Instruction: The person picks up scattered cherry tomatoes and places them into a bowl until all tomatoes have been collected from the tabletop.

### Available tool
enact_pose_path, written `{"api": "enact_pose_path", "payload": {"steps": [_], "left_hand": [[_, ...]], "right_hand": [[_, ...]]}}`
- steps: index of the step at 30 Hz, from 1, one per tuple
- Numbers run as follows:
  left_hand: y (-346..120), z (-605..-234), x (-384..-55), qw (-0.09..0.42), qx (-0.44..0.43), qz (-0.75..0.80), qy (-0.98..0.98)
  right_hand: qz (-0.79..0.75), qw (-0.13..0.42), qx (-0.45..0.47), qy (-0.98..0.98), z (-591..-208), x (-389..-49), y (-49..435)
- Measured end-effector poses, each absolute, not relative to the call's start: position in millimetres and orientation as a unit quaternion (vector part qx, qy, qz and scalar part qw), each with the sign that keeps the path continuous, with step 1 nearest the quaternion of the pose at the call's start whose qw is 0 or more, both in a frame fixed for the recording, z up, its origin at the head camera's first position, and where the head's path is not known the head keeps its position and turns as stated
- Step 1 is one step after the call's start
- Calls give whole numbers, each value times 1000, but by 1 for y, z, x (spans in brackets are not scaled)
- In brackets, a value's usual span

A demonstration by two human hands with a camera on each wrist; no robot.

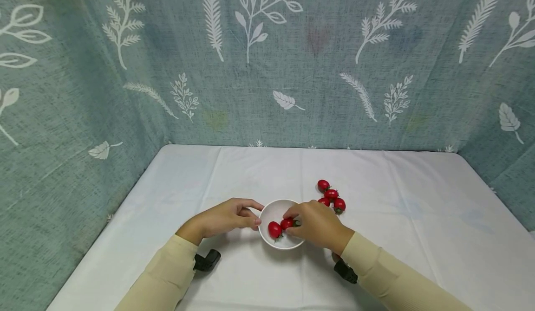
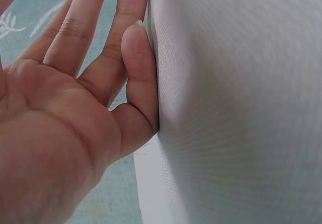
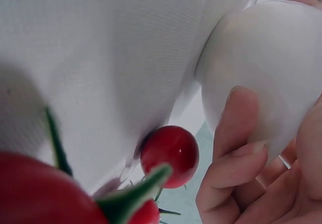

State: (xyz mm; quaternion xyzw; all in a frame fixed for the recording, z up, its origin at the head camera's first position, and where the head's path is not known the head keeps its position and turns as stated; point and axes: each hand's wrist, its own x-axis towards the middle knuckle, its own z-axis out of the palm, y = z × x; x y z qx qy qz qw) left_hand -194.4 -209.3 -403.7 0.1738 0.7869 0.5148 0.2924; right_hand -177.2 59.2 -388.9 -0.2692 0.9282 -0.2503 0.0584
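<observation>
A white bowl (image 1: 281, 244) stands on the table with two red cherry tomatoes in it. My right hand (image 1: 319, 225) reaches over its right rim and pinches one cherry tomato (image 1: 287, 223) between fingers and thumb. Beside that lies the other cherry tomato (image 1: 274, 230). On the bowl's left, my left hand (image 1: 227, 218) touches the rim with extended fingers and thumb. In the left wrist view the left palm (image 2: 60, 118) shows and its little-finger side rests on the cloth. From the right wrist, the bowl (image 3: 266, 58) hides the pinched tomato; several curled fingers (image 3: 234, 168) lie against its outside.
Several cherry tomatoes (image 1: 331, 194) lie in a cluster right of the bowl, close behind my right hand. White cloth (image 1: 251, 171) covers the table. A green leaf-patterned curtain (image 1: 259, 106) hangs along its back and sides. Black cameras (image 1: 207, 260) sit at both wrists.
</observation>
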Motion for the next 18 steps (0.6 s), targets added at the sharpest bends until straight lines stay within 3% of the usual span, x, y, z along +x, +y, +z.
{"api": "enact_pose_path", "payload": {"steps": [7, 18], "left_hand": [[-209, -404, -194, 292, 175, 516, 786], [-209, -404, -195, 293, 174, 514, 787]], "right_hand": [[-247, 61, -263, 931, -387, -176, 61], [-270, -7, -268, 925, -380, -161, 85]]}}
